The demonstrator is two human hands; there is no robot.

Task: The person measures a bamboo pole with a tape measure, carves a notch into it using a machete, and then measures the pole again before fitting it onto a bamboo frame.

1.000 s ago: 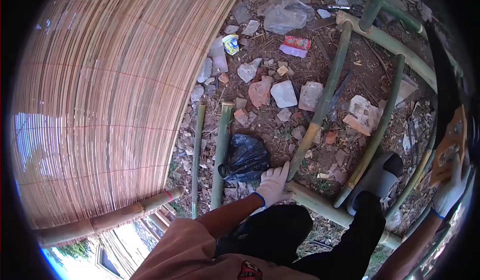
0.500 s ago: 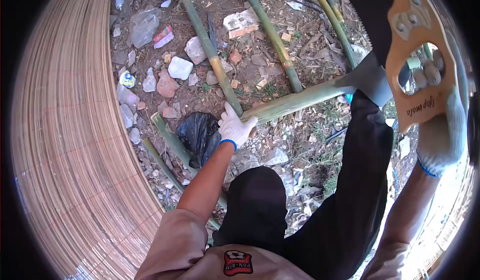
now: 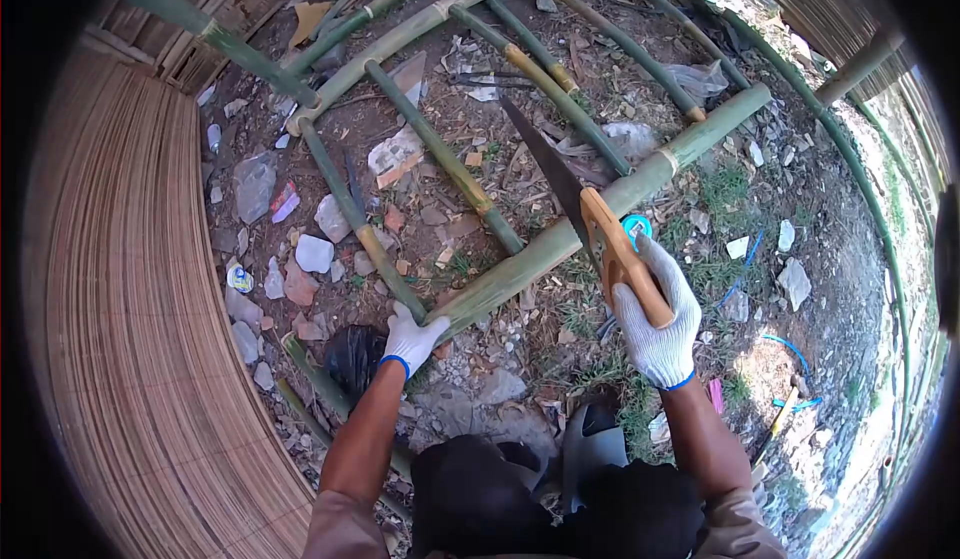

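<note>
My left hand (image 3: 412, 341), in a white knit glove with a blue cuff, grips the near left end of a thick green bamboo pole (image 3: 510, 281), where a thinner rung (image 3: 375, 249) meets it. My right hand (image 3: 660, 324), gloved alike, is closed around the wooden handle of a handsaw (image 3: 610, 244). The saw's dark blade points up and to the left, over the pole; whether it touches cannot be made out. Several bamboo rungs join this pole to a curved far pole (image 3: 435, 14). Part of the right fingers is hidden by the handle.
A slatted bamboo screen (image 3: 140, 289) borders the left side. Stones, wood chips and plastic litter the ground, with a black plastic bag (image 3: 355, 361) beside my left hand. A turquoise round thing (image 3: 636, 227) lies by the pole. A grey boot (image 3: 592, 459) stands below.
My right hand has brought the saw down from close by the camera to over the pole. The foot on the pole has come back to the ground. My left hand still holds the end.
</note>
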